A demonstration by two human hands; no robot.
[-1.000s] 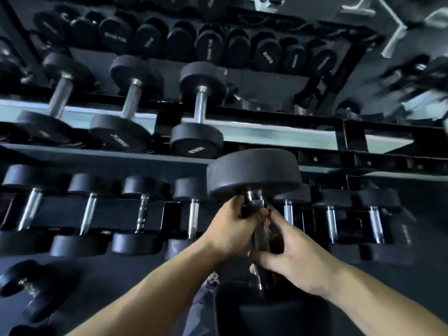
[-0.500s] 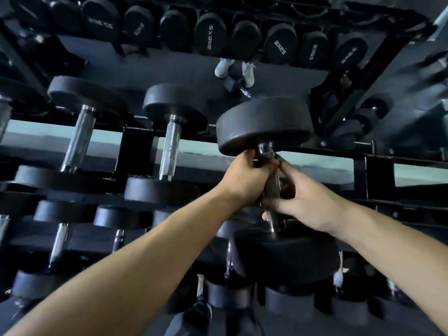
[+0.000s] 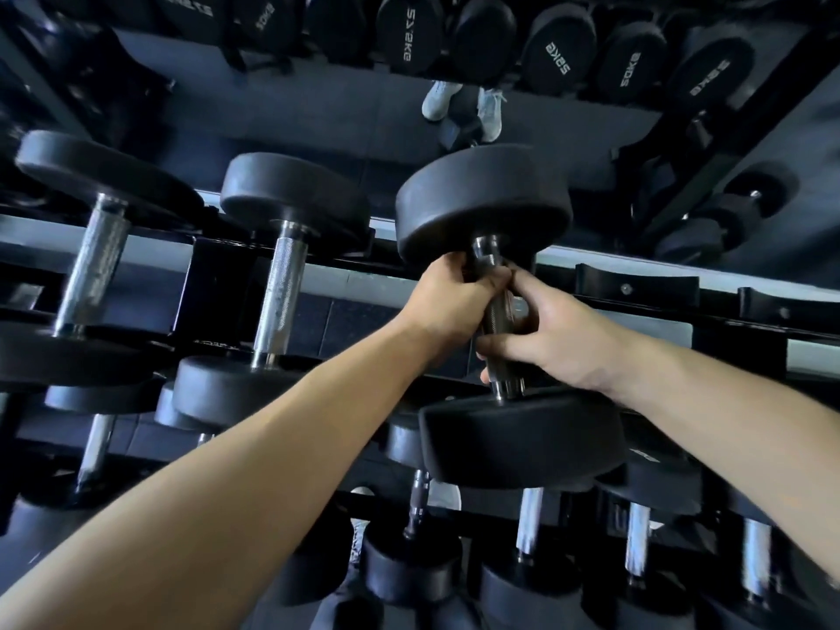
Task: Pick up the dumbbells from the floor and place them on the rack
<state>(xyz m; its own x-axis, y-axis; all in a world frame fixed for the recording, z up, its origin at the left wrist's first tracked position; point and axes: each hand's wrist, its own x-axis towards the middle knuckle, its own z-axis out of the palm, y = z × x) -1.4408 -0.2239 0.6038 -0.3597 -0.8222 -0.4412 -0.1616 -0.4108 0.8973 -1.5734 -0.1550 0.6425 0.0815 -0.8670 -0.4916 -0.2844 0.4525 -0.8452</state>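
Black rubber sits nearest, the lower head of the dumbbell (image 3: 522, 441) I hold, with its handle pointing away from me. My right hand (image 3: 554, 338) curls round the handle; my left hand (image 3: 450, 302) grips just under the far head. It hangs over the rack (image 3: 636, 288) — beside two racked dumbbells (image 3: 282, 284).

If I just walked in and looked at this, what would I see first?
First you'd see the big black dumbbell in the middle, with the left hand and right hand both wrapped round its metal handle. Then you'd notice the rack right behind it, with more racked dumbbells resting on it to the left.
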